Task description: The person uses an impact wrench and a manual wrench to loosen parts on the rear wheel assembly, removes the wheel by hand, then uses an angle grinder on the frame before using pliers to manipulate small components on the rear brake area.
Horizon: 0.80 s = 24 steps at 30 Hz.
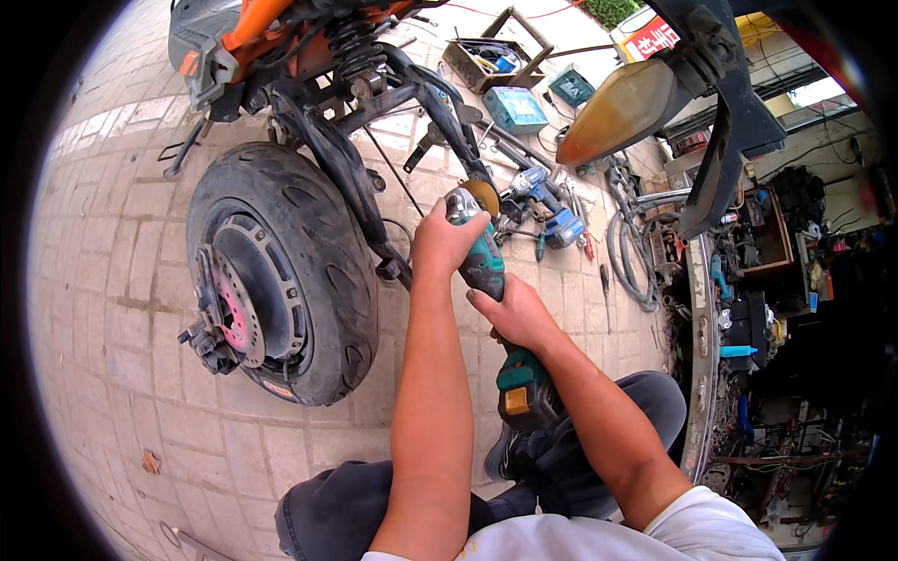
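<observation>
A green cordless angle grinder (484, 265) is held in both my hands. My left hand (443, 245) wraps round its front end beside the metal head, and my right hand (522, 316) grips the body farther back; its battery (530, 404) sticks out below my right wrist. The yellowish disc (483, 195) at the head is up against or very near the end of a black frame tube (456, 140); whether they touch, I cannot tell. Left of my arms, a wheel with a black tyre (341, 271) lies tilted on the paving, next to the black swingarm (348, 178).
Beyond the disc lie a blue cordless impact wrench (541, 192), a screwdriver (605, 285) and a coiled hose (629, 248). A turn signal (613, 112) hangs close at upper right. Farther off are a teal case (514, 109) and an open toolbox (486, 61). Cluttered shelves (762, 318) line the right.
</observation>
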Tool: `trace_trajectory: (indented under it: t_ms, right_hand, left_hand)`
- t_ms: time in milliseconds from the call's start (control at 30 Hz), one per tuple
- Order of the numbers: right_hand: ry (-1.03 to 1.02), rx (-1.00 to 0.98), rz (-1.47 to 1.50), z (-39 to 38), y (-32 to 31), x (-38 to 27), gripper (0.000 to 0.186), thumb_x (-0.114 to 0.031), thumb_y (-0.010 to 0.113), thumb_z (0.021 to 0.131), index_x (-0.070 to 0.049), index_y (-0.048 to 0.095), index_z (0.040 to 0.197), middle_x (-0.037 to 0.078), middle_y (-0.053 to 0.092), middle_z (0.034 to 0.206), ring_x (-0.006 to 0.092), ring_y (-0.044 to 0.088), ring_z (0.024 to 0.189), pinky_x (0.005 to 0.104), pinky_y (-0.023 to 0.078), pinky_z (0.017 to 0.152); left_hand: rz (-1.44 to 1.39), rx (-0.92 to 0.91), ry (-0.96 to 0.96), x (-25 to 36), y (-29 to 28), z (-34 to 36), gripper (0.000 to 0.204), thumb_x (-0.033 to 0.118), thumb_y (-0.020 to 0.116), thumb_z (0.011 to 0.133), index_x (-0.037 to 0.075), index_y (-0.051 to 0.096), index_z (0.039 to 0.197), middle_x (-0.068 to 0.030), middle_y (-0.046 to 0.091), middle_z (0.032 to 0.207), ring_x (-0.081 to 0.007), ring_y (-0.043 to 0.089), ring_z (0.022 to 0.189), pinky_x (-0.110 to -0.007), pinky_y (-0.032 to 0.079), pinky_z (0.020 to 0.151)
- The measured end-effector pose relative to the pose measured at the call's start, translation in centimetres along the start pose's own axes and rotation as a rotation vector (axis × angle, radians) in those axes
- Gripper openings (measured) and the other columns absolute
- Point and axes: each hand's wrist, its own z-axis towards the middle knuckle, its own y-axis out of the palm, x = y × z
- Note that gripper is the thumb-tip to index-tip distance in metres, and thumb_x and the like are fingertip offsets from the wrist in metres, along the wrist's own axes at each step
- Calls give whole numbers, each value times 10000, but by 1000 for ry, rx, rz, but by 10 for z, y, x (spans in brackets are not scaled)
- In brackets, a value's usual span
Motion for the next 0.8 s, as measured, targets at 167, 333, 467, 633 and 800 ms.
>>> trace_trajectory:
  t_ms: [167,333,467,633,800]
  right_hand:
    - [-19,-91,114,-10,-5,-12,421,-336,654,837,45,522,958,128,614,700,200,621,546,349,501,504]
    - [-59,-135,352,-3,8,19,405,-334,637,868,12,487,1016,68,572,688,153,585,520,320,497,485]
    - [-61,-148,538,10,25,44,410,-349,637,877,1,489,1031,59,569,696,137,568,513,307,485,482]
    - [-46,-65,685,13,48,38,413,-369,642,880,-5,506,1021,49,563,674,128,557,503,299,473,471]
    - [-76,-60,694,15,48,34,419,-376,639,881,-3,511,1023,48,557,657,131,552,485,294,464,454]
  left_hand:
    - [-19,127,-20,3,0,-1,760,488,731,653,25,529,1221,-238,585,1133,-360,595,1045,-410,475,887]
    - [45,100,-24,5,0,-5,849,453,749,633,33,435,1301,-236,471,1241,-390,524,1127,-425,443,948]
    - [129,123,72,7,4,-6,842,415,778,611,37,449,1288,-227,480,1233,-375,519,1130,-416,444,946]
    - [158,190,130,16,2,-13,843,420,809,601,15,479,1262,-194,495,1221,-334,532,1108,-406,445,939]
    - [150,214,164,15,-1,-12,829,397,835,615,-45,499,1231,-209,490,1206,-314,534,1090,-384,442,943]
